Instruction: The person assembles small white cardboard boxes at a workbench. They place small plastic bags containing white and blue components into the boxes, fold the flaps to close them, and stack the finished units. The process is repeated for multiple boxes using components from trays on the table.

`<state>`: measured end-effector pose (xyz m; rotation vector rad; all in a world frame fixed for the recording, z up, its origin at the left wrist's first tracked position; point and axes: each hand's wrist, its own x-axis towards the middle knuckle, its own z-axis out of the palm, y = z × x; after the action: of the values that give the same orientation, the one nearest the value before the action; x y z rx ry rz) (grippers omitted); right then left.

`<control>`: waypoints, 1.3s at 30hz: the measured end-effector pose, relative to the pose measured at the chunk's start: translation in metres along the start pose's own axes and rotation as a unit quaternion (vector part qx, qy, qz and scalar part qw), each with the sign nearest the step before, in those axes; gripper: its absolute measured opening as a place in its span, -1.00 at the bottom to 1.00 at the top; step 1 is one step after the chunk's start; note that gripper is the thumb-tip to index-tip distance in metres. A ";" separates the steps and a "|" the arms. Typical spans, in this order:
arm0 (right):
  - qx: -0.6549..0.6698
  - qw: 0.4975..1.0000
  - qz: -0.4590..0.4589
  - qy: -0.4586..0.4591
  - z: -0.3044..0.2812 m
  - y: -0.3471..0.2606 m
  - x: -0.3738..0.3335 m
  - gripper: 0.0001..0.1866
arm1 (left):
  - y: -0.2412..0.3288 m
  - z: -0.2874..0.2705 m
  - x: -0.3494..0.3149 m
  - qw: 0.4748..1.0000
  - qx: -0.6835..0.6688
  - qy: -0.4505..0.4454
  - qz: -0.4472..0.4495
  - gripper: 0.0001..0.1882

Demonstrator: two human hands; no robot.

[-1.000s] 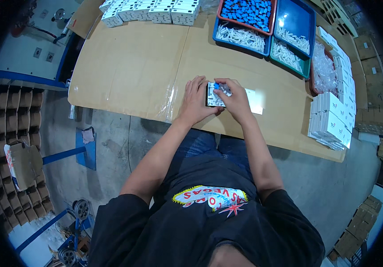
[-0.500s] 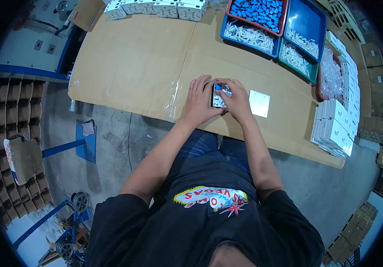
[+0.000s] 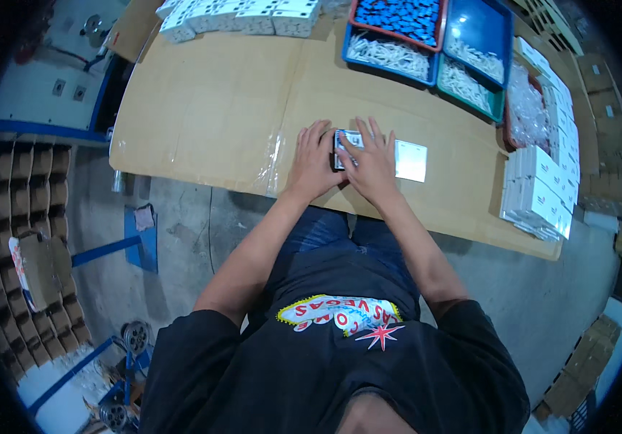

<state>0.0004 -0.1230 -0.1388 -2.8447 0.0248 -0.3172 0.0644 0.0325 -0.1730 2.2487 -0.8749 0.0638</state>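
A small, shallow box (image 3: 339, 142) with a black edge and white and blue contents lies near the table's front edge, partly covered by my hands. My left hand (image 3: 312, 163) grips its left side, thumb toward the near edge. Over the right part of the box, my right hand (image 3: 370, 165) rests with fingers spread, the thumb and fingertips on the contents. What exactly lies under the palm is hidden. Just right of that hand sits a flat white square panel (image 3: 411, 160), apart from the box.
Cardboard covers the table (image 3: 210, 108). White boxes (image 3: 293, 20) line the far left edge. Far right are a tray of blue pieces (image 3: 401, 20), a blue tray of white pieces (image 3: 390, 58) and a green tray (image 3: 466, 87). Stacked white boxes (image 3: 539, 192) and clear plastic bags (image 3: 526, 112) occupy the right side.
My right hand's fingers have spread out and stretched forward over the box, where they were bent around it. My left hand stays at its left side. The whole view has shifted slightly.
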 end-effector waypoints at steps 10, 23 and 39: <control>0.089 0.970 0.175 0.141 -0.031 0.065 -0.051 -0.52 | 0.008 -0.002 0.003 0.999 0.034 0.013 0.008 0.05; 0.491 0.807 0.279 0.175 -0.014 0.104 -0.071 -0.61 | 0.012 -0.008 -0.003 0.987 -0.153 0.021 -0.048 0.01; 0.900 0.362 0.220 0.104 -0.073 0.072 -0.078 -0.36 | 0.084 -0.058 -0.008 0.500 -0.829 -0.077 -0.241 -0.28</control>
<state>-0.0911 -0.2086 -0.1069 -0.4407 0.2750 -0.2419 0.0189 0.0304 -0.0816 0.4655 -0.0159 -0.8773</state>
